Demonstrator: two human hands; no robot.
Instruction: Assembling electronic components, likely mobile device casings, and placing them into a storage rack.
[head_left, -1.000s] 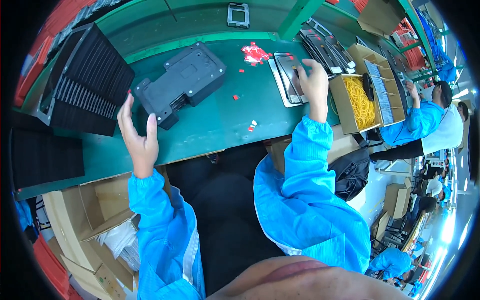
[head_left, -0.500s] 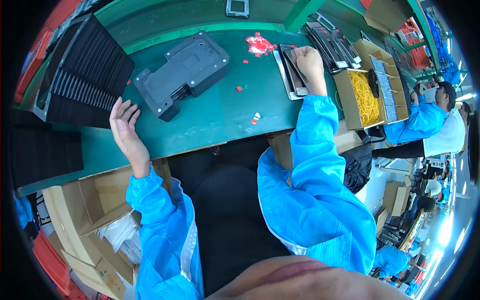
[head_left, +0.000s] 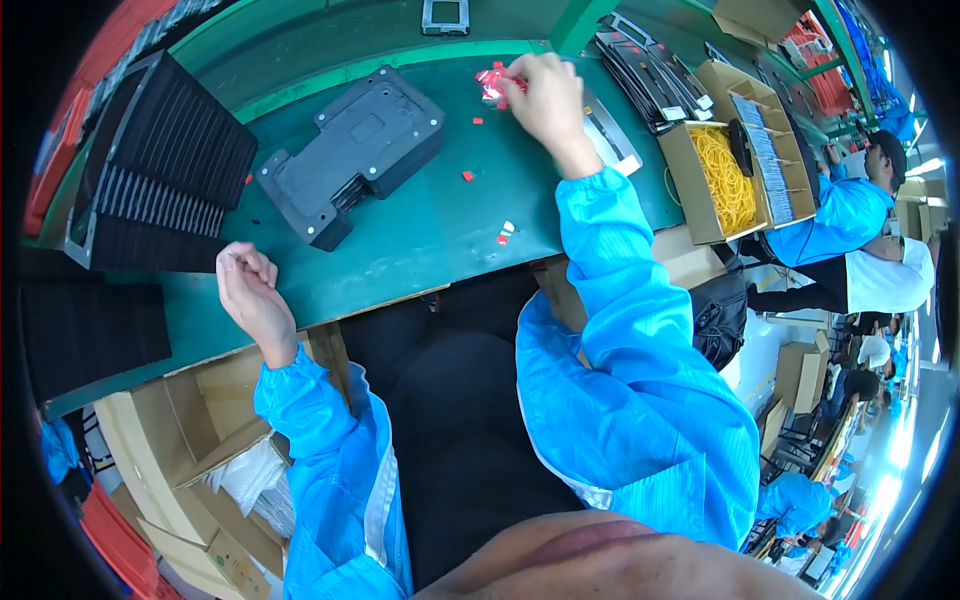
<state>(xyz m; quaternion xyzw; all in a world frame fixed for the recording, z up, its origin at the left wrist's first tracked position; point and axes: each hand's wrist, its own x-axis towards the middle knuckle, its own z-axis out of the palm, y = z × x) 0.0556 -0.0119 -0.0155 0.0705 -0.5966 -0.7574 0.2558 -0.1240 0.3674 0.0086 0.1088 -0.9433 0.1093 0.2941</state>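
Observation:
At the far middle of the green bench, my right hand [head_left: 552, 102] reaches over a small pile of red pieces [head_left: 490, 84]. Its thumb and fingers are apart at the pile's right side, and nothing can be seen held. Under and beside my right wrist lies a flat panel with a pale border [head_left: 612, 138], partly hidden. My left hand [head_left: 254, 300] hovers at the bench's near left with loosely curled fingers and no visible object in them. Close to it stands a black slotted rack [head_left: 170, 160]. Between the hands sits a dark grey block-shaped fixture [head_left: 355, 150].
Several black frames [head_left: 655, 80] lie at the back right, beside a cardboard box with yellow bands [head_left: 725, 175]. Loose red bits [head_left: 468, 176] dot the bench. An open carton [head_left: 150, 450] stands below left. Another person [head_left: 830, 230] works at the right.
My right hand has moved left from the flat black-and-pale panel to the red pile. My left hand's fingers have curled in, away from the rack. The view has shifted slightly.

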